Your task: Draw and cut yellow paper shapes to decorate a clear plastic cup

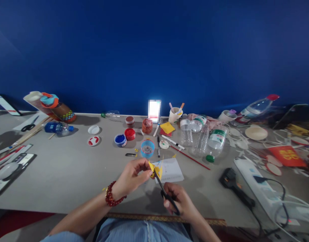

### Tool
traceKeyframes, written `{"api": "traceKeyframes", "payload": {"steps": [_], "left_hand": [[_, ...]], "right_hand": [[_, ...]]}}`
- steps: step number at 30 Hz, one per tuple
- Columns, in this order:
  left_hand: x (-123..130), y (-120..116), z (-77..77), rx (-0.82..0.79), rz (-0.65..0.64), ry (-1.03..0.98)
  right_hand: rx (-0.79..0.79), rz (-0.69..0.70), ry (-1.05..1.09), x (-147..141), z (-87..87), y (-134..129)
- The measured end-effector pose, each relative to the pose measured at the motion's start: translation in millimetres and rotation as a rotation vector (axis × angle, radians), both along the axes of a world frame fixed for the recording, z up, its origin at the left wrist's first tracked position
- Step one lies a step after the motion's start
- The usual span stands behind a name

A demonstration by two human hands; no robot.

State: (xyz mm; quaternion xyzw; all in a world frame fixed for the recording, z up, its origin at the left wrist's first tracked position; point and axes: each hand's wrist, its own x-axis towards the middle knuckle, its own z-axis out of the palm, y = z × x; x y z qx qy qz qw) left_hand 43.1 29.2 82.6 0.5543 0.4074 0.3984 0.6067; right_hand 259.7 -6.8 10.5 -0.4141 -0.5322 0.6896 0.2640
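Observation:
Near the front middle of the table, my left hand (135, 176) pinches a small piece of yellow paper (158, 170) between thumb and fingers. My right hand (178, 199) is closed round the handles of black scissors (163, 190). Their blades point up and left and reach the yellow paper by my left fingertips. Whether the blades are parted I cannot make out. Under and behind the hands lies a white sheet (172, 169) with faint marks. Beyond it are a blue round tub (147, 148) and a small craft knife (130, 155).
Open pots of blue paint (120, 140) and red paint (129, 134) stand behind my hands. Plastic bottles (217, 141) and a long brush (192, 158) lie to the right. A glue gun (236, 188) and a white power strip (257, 188) with cables sit at the right front.

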Motion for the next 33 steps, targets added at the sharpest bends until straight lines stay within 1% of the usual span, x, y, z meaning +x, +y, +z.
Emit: {"api": "traceKeyframes", "payload": {"steps": [4, 8, 12, 16, 18, 22, 29, 33], "left_hand": [[-3, -2, -1.6, -0.002, -0.001, -0.017], [-11, -5, -5.1, -0.022, -0.006, 0.014], [-17, -7, -11.3, -0.071, 0.0, 0.052], [-21, -9, -17.8, -0.135, 0.047, 0.018], [-22, -11, -19.6, -0.163, 0.061, -0.004], [-22, -12, -20.8, -0.193, 0.029, -0.027], [-23, -9, -22.5, -0.191, -0.004, -0.017], [-22, -6, -21.2, -0.192, -0.024, -0.006]], "right_hand": [[0.002, 0.028, -0.021, -1, -3.2, -3], [-0.002, 0.051, -0.016, -5, -5.0, -5], [-0.084, 0.13, 0.086, -10, -3.9, -7], [-0.17, 0.186, 0.143, -13, -5.8, -9], [-0.191, 0.181, 0.142, -15, -7.8, -10], [-0.171, 0.16, 0.112, -18, -10.4, -10], [-0.169, 0.109, 0.07, -16, -5.5, -6], [-0.151, 0.1, 0.041, -14, -6.3, -6]]}}
